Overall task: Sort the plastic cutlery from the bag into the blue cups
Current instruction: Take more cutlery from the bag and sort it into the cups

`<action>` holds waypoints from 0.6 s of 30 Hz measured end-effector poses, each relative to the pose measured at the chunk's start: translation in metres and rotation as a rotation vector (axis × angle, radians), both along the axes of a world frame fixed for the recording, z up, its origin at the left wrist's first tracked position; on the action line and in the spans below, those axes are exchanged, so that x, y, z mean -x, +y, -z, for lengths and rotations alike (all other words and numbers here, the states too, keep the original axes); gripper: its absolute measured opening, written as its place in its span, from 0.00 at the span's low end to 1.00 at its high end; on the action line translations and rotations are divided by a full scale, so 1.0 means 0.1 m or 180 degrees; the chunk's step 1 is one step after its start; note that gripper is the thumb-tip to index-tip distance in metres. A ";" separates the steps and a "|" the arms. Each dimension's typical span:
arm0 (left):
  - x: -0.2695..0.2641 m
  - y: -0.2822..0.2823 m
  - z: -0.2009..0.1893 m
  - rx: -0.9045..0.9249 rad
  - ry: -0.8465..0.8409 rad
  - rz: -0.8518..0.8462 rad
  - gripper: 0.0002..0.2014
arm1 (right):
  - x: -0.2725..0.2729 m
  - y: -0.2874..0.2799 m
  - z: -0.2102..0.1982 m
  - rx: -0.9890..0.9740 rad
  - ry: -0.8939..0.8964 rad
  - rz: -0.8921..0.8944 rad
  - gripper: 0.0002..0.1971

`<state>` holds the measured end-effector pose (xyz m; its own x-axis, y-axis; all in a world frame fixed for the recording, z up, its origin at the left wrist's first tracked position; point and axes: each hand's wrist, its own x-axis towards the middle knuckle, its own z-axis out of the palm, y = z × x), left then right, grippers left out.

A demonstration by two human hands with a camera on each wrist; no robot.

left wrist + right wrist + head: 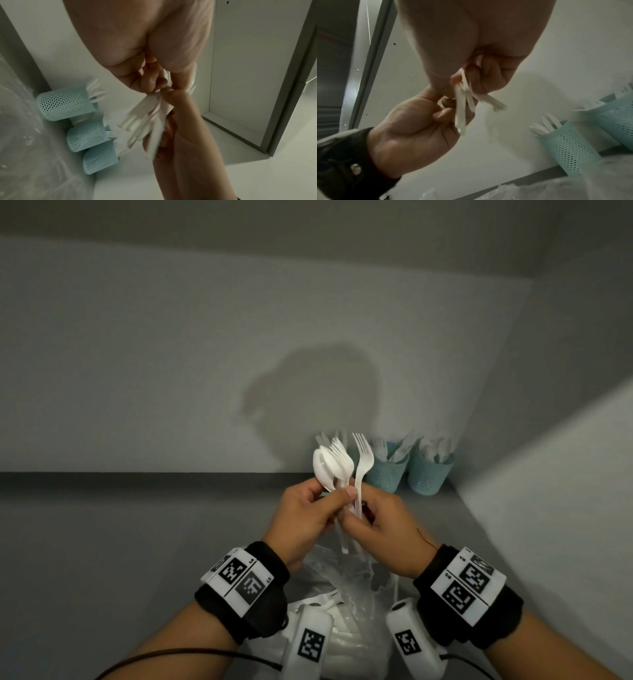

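Note:
Both hands hold a bunch of white plastic cutlery [334, 465] upright over the clear plastic bag [346, 583]. My left hand [337, 501] grips the handles of the spoons and forks, thumb in front. My right hand [363, 513] pinches the handle of one fork [362, 460], which stands slightly apart on the bunch's right. The handles [142, 121] fan out below the fingers; in the right wrist view they [462, 108] are blurred. Three blue mesh cups [65, 102] [85, 135] [99, 159] stand in the corner with cutlery in them. In the head view two cups [388, 470] [430, 474] show plainly.
The grey counter [137, 542] meets a pale wall [171, 371] behind and a side panel [565, 474] on the right, which box in the cups. The bag [573, 186] with more cutlery lies under my wrists. Cables [188, 655] trail from the wrist cameras.

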<state>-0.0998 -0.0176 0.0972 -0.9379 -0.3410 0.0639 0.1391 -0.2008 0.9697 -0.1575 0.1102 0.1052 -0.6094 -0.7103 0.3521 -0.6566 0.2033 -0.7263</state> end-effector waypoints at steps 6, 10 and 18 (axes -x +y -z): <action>0.01 -0.04 0.05 0.0030 0.0081 0.0104 0.04 | 0.04 0.03 0.07 0.0015 -0.0128 -0.0143 0.19; 0.00 -0.06 0.06 -0.0113 0.0109 0.0212 0.04 | 0.07 0.03 0.07 0.0047 -0.0025 0.0117 0.21; 0.02 -0.09 0.03 -0.0188 0.0120 0.0408 0.08 | 0.09 0.09 -0.03 0.0316 -0.0960 0.0004 0.08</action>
